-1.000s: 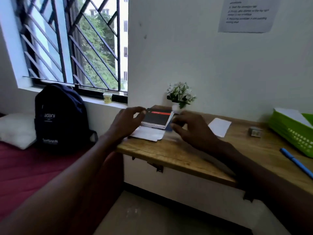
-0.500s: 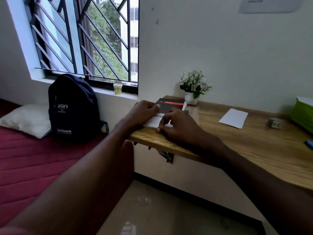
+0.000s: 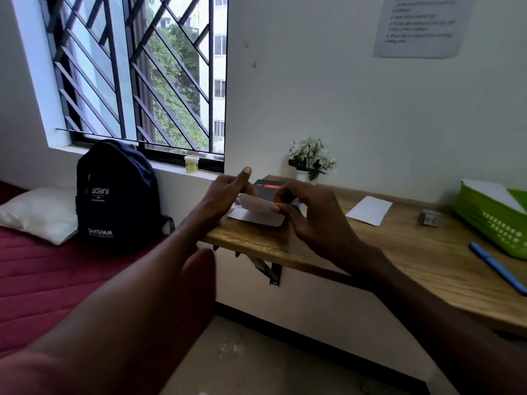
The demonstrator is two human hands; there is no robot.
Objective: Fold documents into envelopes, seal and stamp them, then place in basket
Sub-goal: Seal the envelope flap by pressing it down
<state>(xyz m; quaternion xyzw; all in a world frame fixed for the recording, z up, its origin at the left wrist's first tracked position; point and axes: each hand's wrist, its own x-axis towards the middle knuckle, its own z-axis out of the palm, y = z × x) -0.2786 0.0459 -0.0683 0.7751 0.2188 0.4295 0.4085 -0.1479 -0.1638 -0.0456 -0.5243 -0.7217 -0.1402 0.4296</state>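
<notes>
Wooden tabletop [image 3: 399,252] by the window carries the paper stack [image 3: 256,218] near its left corner. The right hand [image 3: 310,215] pinches the curled top sheet [image 3: 256,205] with bent fingers [image 3: 278,207]; the left hand [image 3: 228,191] looks to steady it, its grip hidden. Risk: a careless pull could drag sheets over the edge, or crease one.

2 bare forearms showed, with no sleeve on either as far as the frame reached. The left hand [image 3: 225,192] and the right hand [image 3: 310,215] wore no glove, ring, watch or band.
</notes>
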